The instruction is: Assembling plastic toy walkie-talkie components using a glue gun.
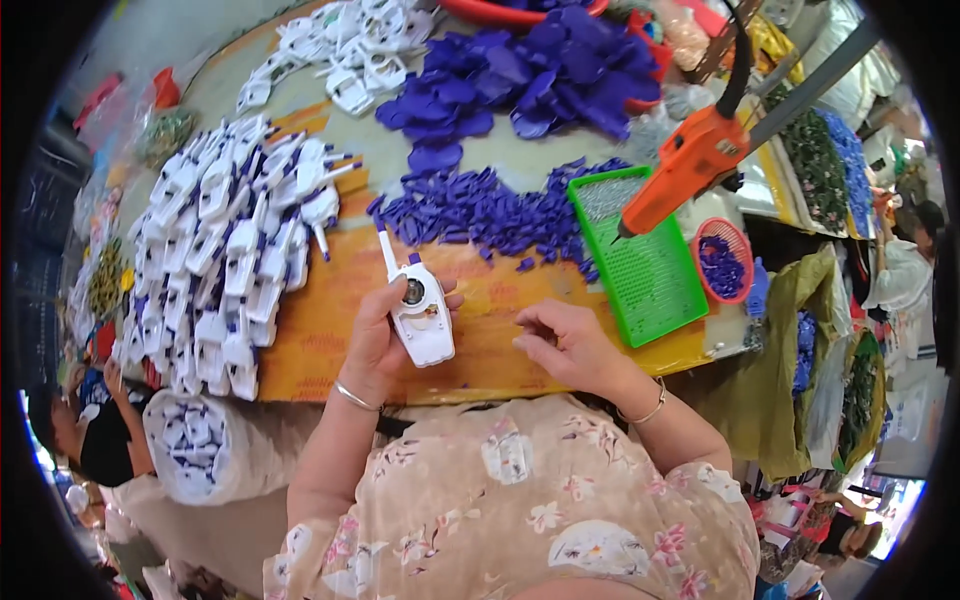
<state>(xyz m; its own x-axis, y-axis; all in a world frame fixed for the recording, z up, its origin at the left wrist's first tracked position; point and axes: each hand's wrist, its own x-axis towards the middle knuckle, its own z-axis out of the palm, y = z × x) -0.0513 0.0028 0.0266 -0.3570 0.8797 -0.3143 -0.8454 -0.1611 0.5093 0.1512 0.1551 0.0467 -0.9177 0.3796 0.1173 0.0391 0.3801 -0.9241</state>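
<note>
In my left hand [375,335] is a white toy walkie-talkie [424,335] with a blue-tipped antenna, tilted a little to the left. A round dark part sits in its upper face, and a small opening lies below it. My fingers wrap its left side and back. To the right, my right hand [570,345] hovers over the table's near side, its fingers loosely bent and the thumb apart, with nothing visible between them. Beyond both hands lies a heap of small blue plastic parts [480,210].
An orange electric screwdriver [690,165] hangs above a green tray [655,290] of small screws. Beside it stands a pink basket [722,228] with blue pieces. White walkie-talkies [215,240] are piled at left; larger blue pieces [545,70] and white shells [350,50] lie farther back.
</note>
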